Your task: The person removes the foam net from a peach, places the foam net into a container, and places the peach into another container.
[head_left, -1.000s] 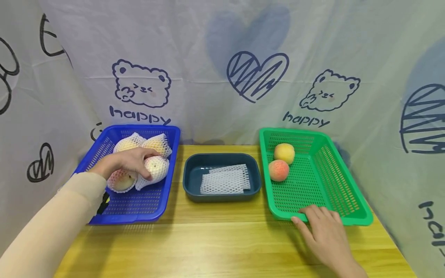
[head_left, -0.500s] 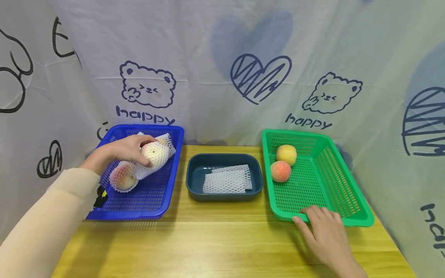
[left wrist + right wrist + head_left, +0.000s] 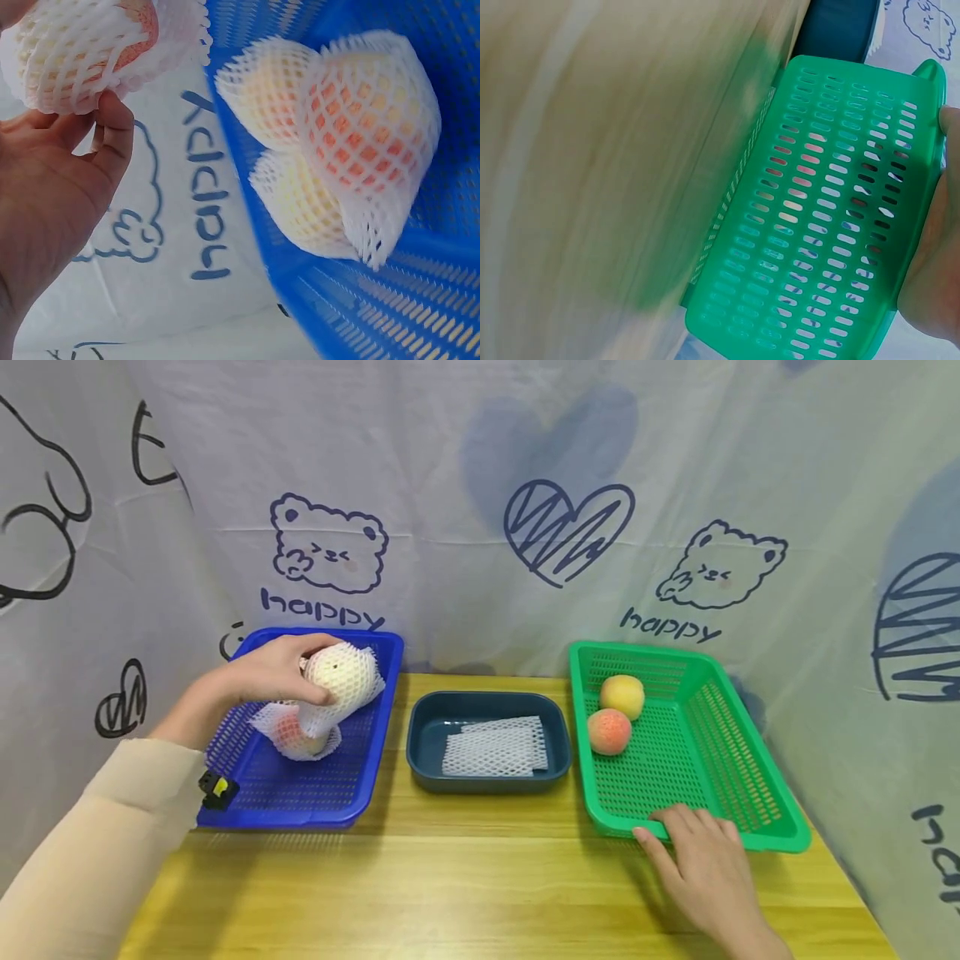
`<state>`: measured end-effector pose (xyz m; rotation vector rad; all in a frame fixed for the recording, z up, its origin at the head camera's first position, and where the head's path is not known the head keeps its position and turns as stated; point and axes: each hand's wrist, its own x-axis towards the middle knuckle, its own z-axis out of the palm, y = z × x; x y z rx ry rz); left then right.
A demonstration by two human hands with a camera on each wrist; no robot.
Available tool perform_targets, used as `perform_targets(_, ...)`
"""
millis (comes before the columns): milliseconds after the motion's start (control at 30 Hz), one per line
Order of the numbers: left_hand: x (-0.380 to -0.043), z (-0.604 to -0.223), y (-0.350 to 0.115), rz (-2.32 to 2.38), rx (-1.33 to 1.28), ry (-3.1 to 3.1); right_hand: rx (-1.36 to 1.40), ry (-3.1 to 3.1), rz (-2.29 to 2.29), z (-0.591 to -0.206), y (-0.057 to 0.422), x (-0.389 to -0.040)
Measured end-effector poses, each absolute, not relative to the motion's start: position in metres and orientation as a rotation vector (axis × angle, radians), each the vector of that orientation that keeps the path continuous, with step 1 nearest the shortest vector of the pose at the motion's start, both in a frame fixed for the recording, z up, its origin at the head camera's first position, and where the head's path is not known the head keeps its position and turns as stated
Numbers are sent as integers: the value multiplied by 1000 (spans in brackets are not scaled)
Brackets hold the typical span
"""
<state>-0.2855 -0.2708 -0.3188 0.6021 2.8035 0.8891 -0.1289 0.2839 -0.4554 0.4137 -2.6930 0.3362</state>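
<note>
My left hand (image 3: 273, 672) grips a peach in a white foam net (image 3: 345, 675), raised above the blue basket (image 3: 300, 818). Thumb and fingers press into the net from its left side; the left wrist view shows the peach's reddish skin (image 3: 139, 30) where the mesh gapes. Below it, several netted peaches lie in the basket, a reddish one (image 3: 367, 124) nearest in that view. On the right, my right hand (image 3: 701, 868) holds the front rim of the green basket (image 3: 675, 768), fingers over the edge and thumb at the front. Two bare peaches, one yellow (image 3: 622, 697), one pinkish (image 3: 609, 732), sit inside.
Between the baskets stands a dark blue tray (image 3: 491, 783) with flat white foam nets (image 3: 497, 747) in it. A small black-and-yellow object (image 3: 218, 790) shows by my left sleeve. Behind the wooden table (image 3: 480, 877) hangs a printed cloth (image 3: 450, 593).
My left hand has lifted the netted peach up from among the others in the blue basket. The reddish netted peach below has shifted and tipped. My right hand stays on the green rim.
</note>
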Motion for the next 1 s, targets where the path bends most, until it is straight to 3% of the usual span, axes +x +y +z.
perform_targets(367,-250,-314,-246,906,728,2895,408,-2695,339,-458,284,-129)
perform_targets(1000,-200,-342,-189,1254,1176,2713,408,-2680,325,-458,284,-129)
